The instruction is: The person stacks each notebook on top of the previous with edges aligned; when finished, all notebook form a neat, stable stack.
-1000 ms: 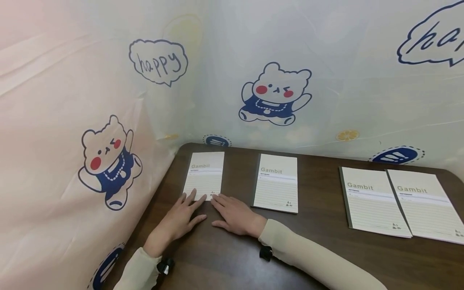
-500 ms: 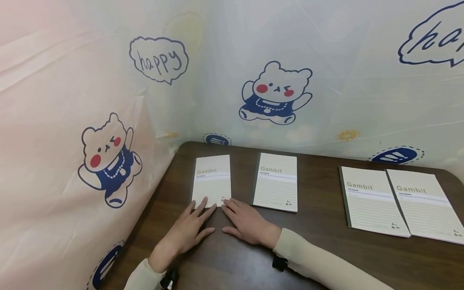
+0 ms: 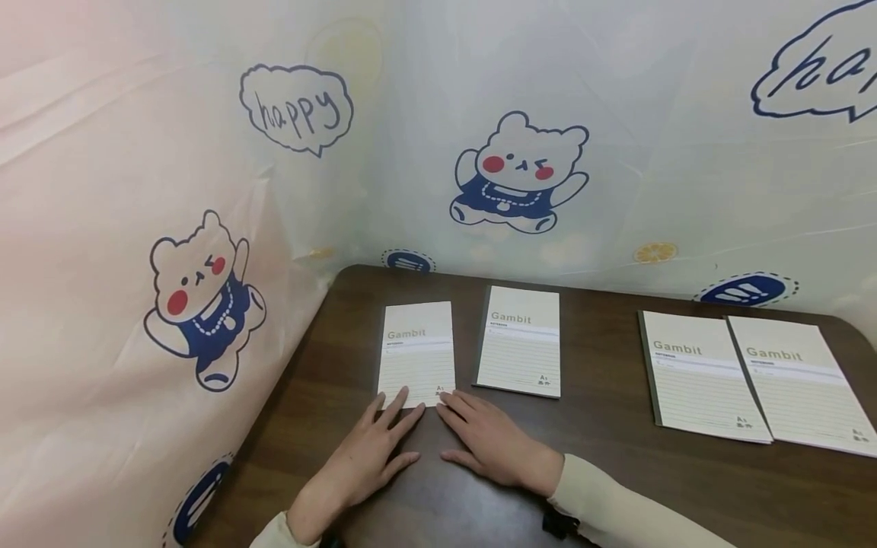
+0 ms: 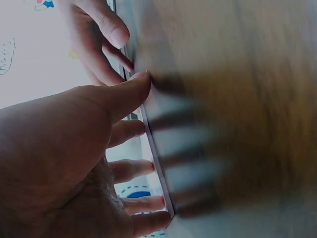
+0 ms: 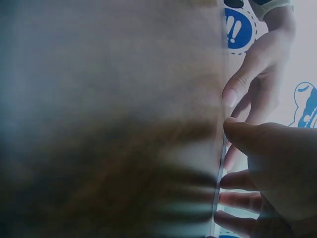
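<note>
A white "Gambit" notebook [image 3: 416, 354] with a dark spine lies flat on the brown table [image 3: 329, 350], toward its left side. My left hand [image 3: 359, 457] rests with spread, straight fingers on the notebook's lower left edge. At the lower right corner, the fingertips of my right hand [image 3: 496, 441] touch the same notebook. In the left wrist view, the left hand [image 4: 74, 153] has its fingertips along the notebook's thin edge, thumb on the near side. The right wrist view shows the right hand [image 5: 277, 173] in a similar pose, with the other hand beyond it.
A second matching notebook [image 3: 519, 342] lies just right of the touched one, a narrow gap between them. Farther right, two more notebooks [image 3: 706, 377] lie side by side. A printed curtain [image 3: 404, 152] with cartoon bears encloses the table's back and left sides.
Both hands have slid the left notebook rightward and toward me, closer to the second notebook. It has turned slightly. The other notebooks have stayed in place.
</note>
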`<state>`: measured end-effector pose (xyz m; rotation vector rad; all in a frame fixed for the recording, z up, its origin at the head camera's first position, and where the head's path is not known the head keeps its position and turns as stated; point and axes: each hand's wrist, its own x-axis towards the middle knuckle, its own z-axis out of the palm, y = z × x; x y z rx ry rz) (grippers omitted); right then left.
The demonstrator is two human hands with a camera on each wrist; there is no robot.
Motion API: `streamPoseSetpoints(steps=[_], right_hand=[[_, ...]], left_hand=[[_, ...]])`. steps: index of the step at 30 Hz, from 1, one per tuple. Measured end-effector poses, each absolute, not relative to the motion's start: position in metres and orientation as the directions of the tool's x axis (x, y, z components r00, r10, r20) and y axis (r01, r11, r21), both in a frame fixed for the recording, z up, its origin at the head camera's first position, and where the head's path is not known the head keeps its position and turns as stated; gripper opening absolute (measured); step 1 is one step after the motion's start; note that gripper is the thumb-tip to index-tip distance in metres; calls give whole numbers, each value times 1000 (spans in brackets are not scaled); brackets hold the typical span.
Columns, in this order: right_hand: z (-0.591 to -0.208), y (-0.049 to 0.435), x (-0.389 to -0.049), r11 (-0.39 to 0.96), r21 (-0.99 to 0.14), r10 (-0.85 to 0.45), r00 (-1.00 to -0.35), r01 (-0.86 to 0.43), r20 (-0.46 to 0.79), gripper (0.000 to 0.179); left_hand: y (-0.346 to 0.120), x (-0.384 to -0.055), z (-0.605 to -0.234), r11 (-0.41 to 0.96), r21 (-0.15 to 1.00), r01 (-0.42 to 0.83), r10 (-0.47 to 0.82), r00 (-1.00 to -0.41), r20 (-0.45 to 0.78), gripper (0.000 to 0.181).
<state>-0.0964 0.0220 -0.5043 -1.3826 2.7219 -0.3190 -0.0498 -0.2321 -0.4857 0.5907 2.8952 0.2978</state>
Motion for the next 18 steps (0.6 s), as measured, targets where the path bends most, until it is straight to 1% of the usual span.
streamPoseSetpoints(steps=[4, 10, 14, 18], right_hand=[[-503, 26, -92, 587, -231, -797, -604, -776, 1, 70], [-501, 28, -92, 584, -249, -797, -603, -773, 1, 67], [-499, 29, -92, 567, -334, -794, -608, -753, 22, 65], [-496, 29, -93, 540, -462, -770, -635, -703, 66, 68]], left_hand=[[-230, -46, -486, 899, 230, 372, 408, -904, -130, 67], [-229, -46, -486, 903, 235, 359, 397, -907, -139, 66], [-231, -46, -487, 899, 277, 339, 384, -914, -127, 65], [-233, -49, -487, 898, 357, 258, 315, -942, -112, 67]])
